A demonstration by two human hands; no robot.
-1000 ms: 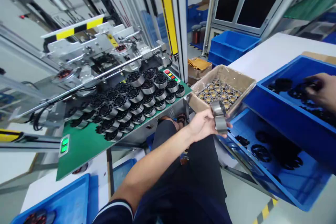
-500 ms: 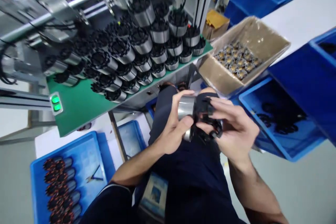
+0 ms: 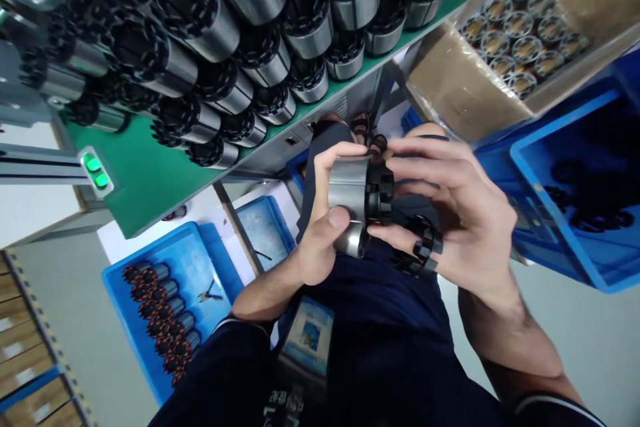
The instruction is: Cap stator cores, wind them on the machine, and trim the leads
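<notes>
My left hand (image 3: 320, 233) is wrapped round a silver metal cylinder (image 3: 347, 188), thumb on its near side. A second, smaller-looking silver piece (image 3: 356, 239) shows just below it. Black toothed plastic (image 3: 380, 193) sits at the cylinder's right end, where the fingertips of my right hand (image 3: 460, 213) press. Another black plastic ring (image 3: 425, 245) is held low in my right hand, by the palm. Both hands are over my lap, in front of the green-topped bench.
Rows of silver cylinders with black tops (image 3: 220, 87) crowd the green bench (image 3: 145, 193). At right are a cardboard box (image 3: 450, 87) of metal rings and a blue bin (image 3: 555, 213) with black parts. A blue tray (image 3: 200, 260) at lower left holds wound parts and pliers (image 3: 210, 295).
The view has moved closer to the bench. My right fingertips are now at the black part against the cylinder's end, and the black ring sits lower in my right hand.
</notes>
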